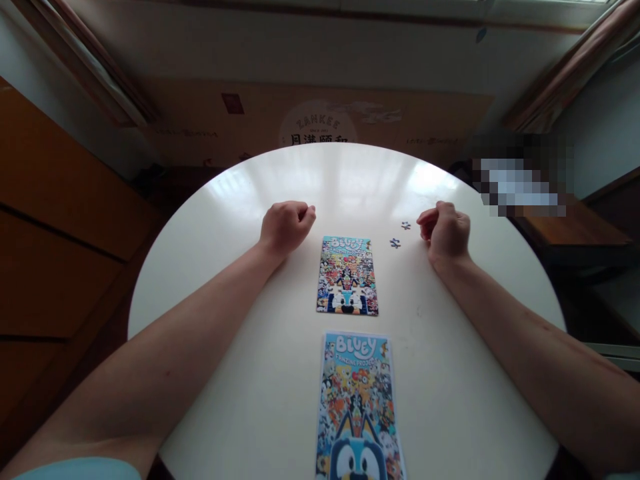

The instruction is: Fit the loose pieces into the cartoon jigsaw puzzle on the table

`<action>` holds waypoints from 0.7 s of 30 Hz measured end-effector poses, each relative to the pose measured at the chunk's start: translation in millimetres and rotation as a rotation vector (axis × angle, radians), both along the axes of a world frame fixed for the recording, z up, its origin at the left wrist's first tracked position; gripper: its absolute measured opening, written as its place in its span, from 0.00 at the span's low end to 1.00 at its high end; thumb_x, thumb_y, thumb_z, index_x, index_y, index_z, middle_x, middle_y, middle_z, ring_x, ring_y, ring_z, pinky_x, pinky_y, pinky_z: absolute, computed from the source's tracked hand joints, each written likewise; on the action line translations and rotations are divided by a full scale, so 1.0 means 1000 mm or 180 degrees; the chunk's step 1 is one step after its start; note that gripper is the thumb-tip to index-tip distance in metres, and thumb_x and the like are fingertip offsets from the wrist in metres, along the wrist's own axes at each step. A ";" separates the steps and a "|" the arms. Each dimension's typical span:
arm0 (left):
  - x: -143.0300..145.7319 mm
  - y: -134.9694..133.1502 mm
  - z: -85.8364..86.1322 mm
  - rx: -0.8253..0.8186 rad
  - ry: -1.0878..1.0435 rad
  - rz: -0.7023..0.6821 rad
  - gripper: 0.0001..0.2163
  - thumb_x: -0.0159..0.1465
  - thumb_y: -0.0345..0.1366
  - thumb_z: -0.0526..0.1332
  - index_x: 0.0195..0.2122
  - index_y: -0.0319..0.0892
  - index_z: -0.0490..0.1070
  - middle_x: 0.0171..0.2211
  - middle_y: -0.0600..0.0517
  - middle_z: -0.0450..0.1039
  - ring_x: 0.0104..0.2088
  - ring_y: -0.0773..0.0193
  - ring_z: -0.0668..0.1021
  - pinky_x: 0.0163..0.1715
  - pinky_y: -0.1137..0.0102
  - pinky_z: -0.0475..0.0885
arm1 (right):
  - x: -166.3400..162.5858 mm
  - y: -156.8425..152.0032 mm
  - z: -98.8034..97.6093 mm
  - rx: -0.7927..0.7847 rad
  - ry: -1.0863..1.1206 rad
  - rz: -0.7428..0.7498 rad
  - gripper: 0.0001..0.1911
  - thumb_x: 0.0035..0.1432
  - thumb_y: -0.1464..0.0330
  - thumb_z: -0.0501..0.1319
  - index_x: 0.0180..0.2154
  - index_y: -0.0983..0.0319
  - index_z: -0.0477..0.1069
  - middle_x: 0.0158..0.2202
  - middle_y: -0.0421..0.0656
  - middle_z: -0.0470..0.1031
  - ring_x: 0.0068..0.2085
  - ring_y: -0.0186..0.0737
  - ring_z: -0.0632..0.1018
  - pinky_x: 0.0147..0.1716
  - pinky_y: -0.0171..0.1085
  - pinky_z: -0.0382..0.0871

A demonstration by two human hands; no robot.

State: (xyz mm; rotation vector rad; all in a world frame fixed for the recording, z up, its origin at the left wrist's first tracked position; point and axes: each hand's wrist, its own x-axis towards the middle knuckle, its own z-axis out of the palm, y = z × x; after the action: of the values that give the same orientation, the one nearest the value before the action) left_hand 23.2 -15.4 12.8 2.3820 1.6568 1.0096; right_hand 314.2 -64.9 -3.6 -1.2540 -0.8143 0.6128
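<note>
A small jigsaw puzzle (347, 267) of Bluey characters lies on the white round table, with pale gaps around the big dog's ears. Beside its upper left corner, my left hand (287, 228) rests as a closed fist, and nothing shows in it. To the puzzle's right lie two loose puzzle pieces, an upper piece (405, 226) and a lower piece (395, 243). Just right of them is my right hand (447, 232), its fingers curled in, with nothing visible in them. Nearer me is a printed reference picture (357, 400) of the same design, cut off by the bottom edge.
The white table (225, 400) has a curved rim. Against the wall behind it stands a large cardboard panel (260, 120) with printed lettering. An orange-brown cabinet (60, 200) is on the left. At right is a brown wooden surface (575, 220) with a blurred-out patch above it.
</note>
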 end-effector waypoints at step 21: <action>-0.002 0.003 -0.001 0.0086 0.0100 0.0079 0.20 0.65 0.37 0.56 0.17 0.44 0.51 0.16 0.54 0.55 0.22 0.63 0.60 0.28 0.64 0.53 | 0.002 0.007 -0.007 -0.0001 -0.0212 0.0002 0.25 0.63 0.62 0.55 0.15 0.63 0.70 0.09 0.39 0.60 0.13 0.29 0.60 0.14 0.30 0.49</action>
State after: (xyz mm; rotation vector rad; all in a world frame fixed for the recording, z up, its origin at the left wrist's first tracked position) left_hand 20.9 -12.8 11.8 2.4124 1.6980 1.0100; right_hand 316.4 -58.3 -10.8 -1.2801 -0.8701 0.5742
